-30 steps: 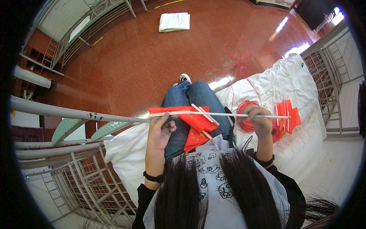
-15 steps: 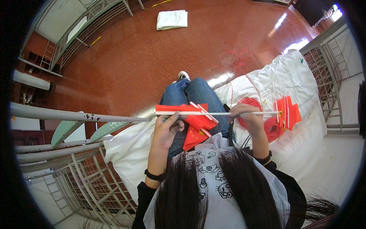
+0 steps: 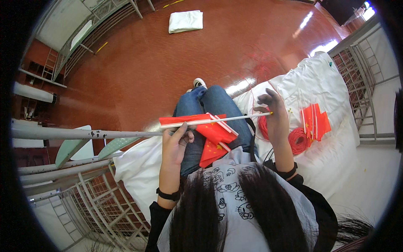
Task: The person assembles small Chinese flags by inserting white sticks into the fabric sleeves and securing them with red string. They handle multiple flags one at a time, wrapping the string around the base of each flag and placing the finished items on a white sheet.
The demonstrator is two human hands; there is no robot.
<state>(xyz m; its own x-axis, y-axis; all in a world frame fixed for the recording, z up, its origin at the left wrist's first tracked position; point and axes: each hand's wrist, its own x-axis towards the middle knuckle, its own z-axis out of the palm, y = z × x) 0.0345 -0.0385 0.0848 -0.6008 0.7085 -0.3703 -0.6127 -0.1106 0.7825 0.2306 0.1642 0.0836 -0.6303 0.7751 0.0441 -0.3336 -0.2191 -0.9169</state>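
My left hand (image 3: pixel 178 137) is closed, pinching the white stick of a small red flag (image 3: pixel 168 121) near its cloth end. The white stick (image 3: pixel 245 118) slants up to the right across my lap, with a yellow tip by my right palm. My right hand (image 3: pixel 275 110) is raised there, its fingers apart; the tip lies against or just in front of the palm. Under the stick, several small red flags (image 3: pixel 212 152) with yellow stars and white sticks lie on my jeans. Beyond my right forearm, more red flags (image 3: pixel 315 121) rest on the white sheet.
Coils of red cord (image 3: pixel 298 141) lie on the white sheet (image 3: pixel 325 86) to my right, and loose red strands reach the reddish floor (image 3: pixel 138 63). A folded white cloth (image 3: pixel 185 22) is on the floor ahead. A metal bed rail (image 3: pixel 84 134) juts in from the left.
My right hand has opened its fingers and risen, no longer wrapped over the stick. The held stick has shifted left and tilted up at its yellow-tipped end.
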